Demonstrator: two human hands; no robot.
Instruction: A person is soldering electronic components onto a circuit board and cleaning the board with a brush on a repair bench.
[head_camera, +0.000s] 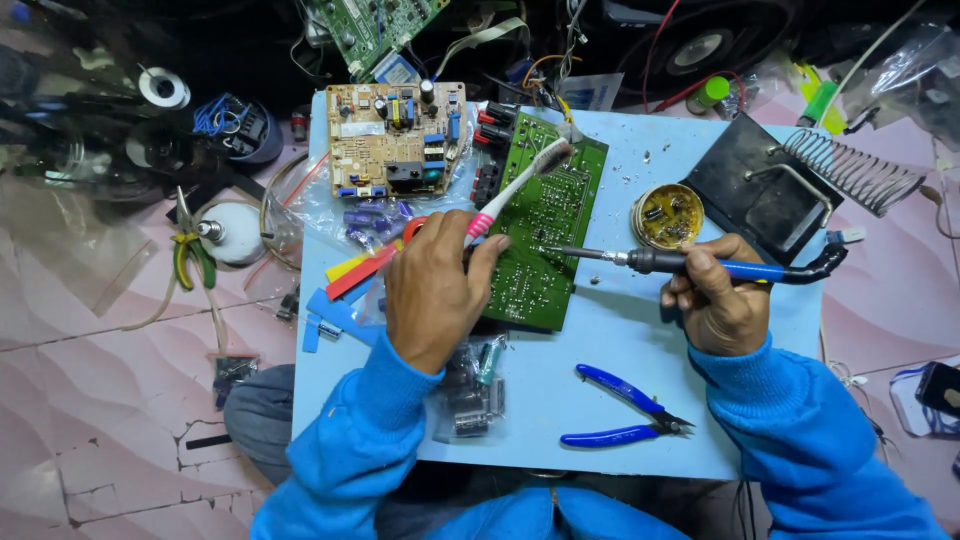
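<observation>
Nearest, blue sleeves cut off by the lower edge; between them, blue-handled cutters (622, 405) lying on the pale blue board (600, 330). Beside the left sleeve, a clear bag of small parts (470, 390), contents hard to make out. Further up, left hand (432, 290) closed round a pink-and-white toothbrush (512, 190), handle end hidden inside the fist, bristles resting on the upper edge of the green circuit board (545, 225). Fingertips overlapping that board's left edge. Right hand (715, 300) wrapped round the blue grip of a soldering iron (680, 263), fingers curled shut over it, tip reaching left onto the green board's middle. Just beyond the iron, a round tin of flux (668, 215). Farther, a tan circuit board (395, 140), a black stand with a wire coil (800, 180), then dark clutter of cables, too dim to sort.
</observation>
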